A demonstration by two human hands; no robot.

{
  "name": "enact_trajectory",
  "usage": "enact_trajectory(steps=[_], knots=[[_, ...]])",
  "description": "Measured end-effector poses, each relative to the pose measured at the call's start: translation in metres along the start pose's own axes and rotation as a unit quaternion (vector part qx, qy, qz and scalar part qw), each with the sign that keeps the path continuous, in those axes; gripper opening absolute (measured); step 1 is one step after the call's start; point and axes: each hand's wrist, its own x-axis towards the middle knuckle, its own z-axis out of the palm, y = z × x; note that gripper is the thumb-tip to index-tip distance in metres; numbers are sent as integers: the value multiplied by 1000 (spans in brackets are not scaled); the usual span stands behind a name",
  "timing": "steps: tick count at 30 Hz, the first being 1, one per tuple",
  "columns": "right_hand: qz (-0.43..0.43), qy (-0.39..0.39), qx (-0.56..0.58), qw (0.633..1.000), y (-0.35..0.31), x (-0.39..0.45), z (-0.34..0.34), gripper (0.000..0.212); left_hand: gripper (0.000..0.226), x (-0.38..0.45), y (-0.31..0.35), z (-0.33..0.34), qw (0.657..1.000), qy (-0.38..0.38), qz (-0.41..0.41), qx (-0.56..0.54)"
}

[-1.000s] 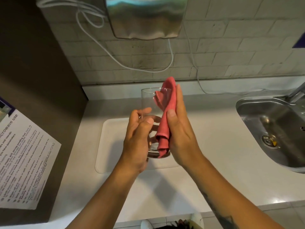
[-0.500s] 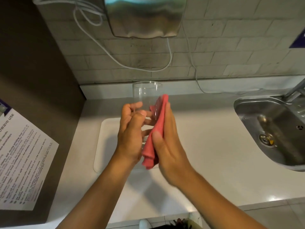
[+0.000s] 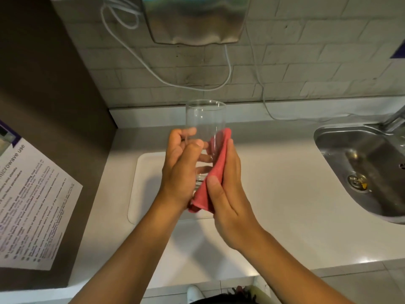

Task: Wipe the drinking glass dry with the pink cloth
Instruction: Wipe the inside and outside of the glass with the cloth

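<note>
A clear drinking glass [image 3: 205, 119] is held upright above the counter, mouth up. My left hand [image 3: 180, 170] wraps its lower half from the left, fingers curled round the wall. My right hand [image 3: 228, 189] lies flat against the glass's right side and presses the pink cloth [image 3: 215, 172] onto it. The cloth runs from near the glass's middle down past its base, where a folded end hangs. The bottom of the glass is hidden behind my hands and the cloth.
A white tray [image 3: 144, 183] lies on the white counter [image 3: 285, 194] under my hands. A steel sink [image 3: 361, 163] with a tap is at the right. A steel dispenser [image 3: 195, 18] and white cables hang on the tiled wall. A dark cabinet with a printed notice [image 3: 32, 200] stands left.
My right hand and the cloth have slid down the glass's right side, from above the rim to below it. The upper glass is now bare. My left hand keeps its grip.
</note>
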Motion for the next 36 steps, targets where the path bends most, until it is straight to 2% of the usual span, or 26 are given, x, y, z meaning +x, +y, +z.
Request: enact_trajectory(steps=[3, 6, 8, 12, 15, 18, 21, 23, 25, 27, 30, 34, 36], knots=[[21, 7, 77, 997, -8, 24, -13, 67, 50, -8, -7, 5, 1000, -13, -6, 2], [10, 37, 130, 991, -16, 48, -24, 67, 48, -13, -10, 9, 1000, -23, -14, 6], [0, 35, 118, 992, -17, 41, -18, 69, 47, -11, -7, 8, 1000, -9, -12, 2], [-19, 17, -7, 1000, -2, -1, 4, 73, 48, 0, 0, -2, 1000, 1, 5, 3], [0, 33, 38, 999, -2, 7, -2, 69, 47, -3, -3, -1, 999, -34, -6, 29], [33, 85, 107, 990, -11, 29, -16, 63, 43, -7, -5, 6, 997, -54, -16, 62], [36, 93, 156, 983, -13, 32, -18, 64, 57, -9, -2, 13, 985, 3, 58, 161], [43, 100, 171, 979, -10, 27, -17, 63, 54, -15, -4, 13, 965, 40, 134, 221], [51, 111, 165, 979, -6, 23, -17, 62, 56, -21, -8, 12, 960, 33, 133, 243], [63, 109, 153, 980, -4, 22, -18, 66, 68, -26, -13, 11, 970, 8, 87, 227], [43, 81, 98, 991, -5, 24, -20, 67, 78, -25, -15, 11, 980, 15, 43, 192], [3, 21, 50, 999, -6, 5, -11, 68, 57, -14, -8, 6, 999, 25, -12, 40], [-3, 4, 34, 999, -4, -10, -4, 70, 46, -10, -6, 3, 1000, 11, -16, 0]])
